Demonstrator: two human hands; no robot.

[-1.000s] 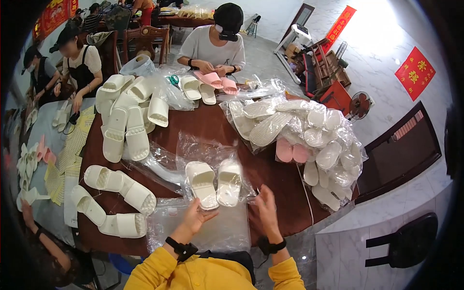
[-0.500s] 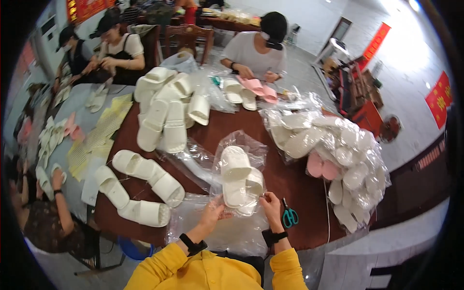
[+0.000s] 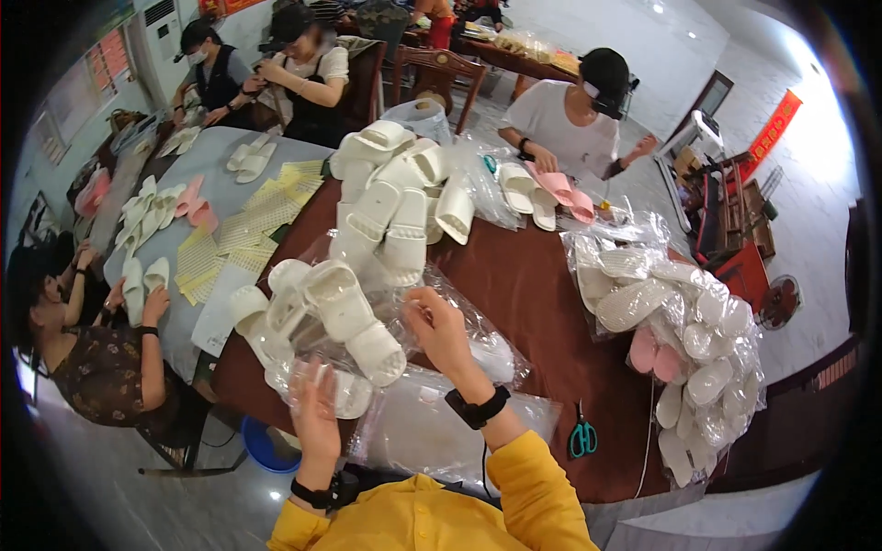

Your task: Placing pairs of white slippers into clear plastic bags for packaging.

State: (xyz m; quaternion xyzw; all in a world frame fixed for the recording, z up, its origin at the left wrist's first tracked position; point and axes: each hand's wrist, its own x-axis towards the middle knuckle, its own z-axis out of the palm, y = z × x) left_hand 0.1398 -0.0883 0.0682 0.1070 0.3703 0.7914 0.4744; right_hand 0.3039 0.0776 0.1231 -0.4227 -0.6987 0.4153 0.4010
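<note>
On the table's left side lies a cluster of white slippers [image 3: 354, 317]. One pair, under clear plastic, rests among the loose ones [image 3: 248, 321]. My left hand [image 3: 315, 404] is at the cluster's near side, fingers stretched upward beside the slippers; clear film seems to overlap the fingertips. To the right of the cluster, my right hand [image 3: 439, 329] is raised over the table with loosely bent fingers and nothing visible in them. Flat clear plastic bags [image 3: 423, 432] lie below my hands. Another clear bag [image 3: 491, 354] sits just beyond my right wrist.
Teal-handled scissors [image 3: 582, 439] lie at right. A pile of bagged slippers [image 3: 703, 367] covers the table's right end; loose white slippers [image 3: 395, 202] are heaped at the back. Across the table, a person in white [image 3: 570, 129] handles pink slippers [image 3: 565, 193]. Other people work at left.
The bagged white pair has gone from between my hands to the cluster at left. Both hands have moved left, the right one also farther away. My view has shifted left.
</note>
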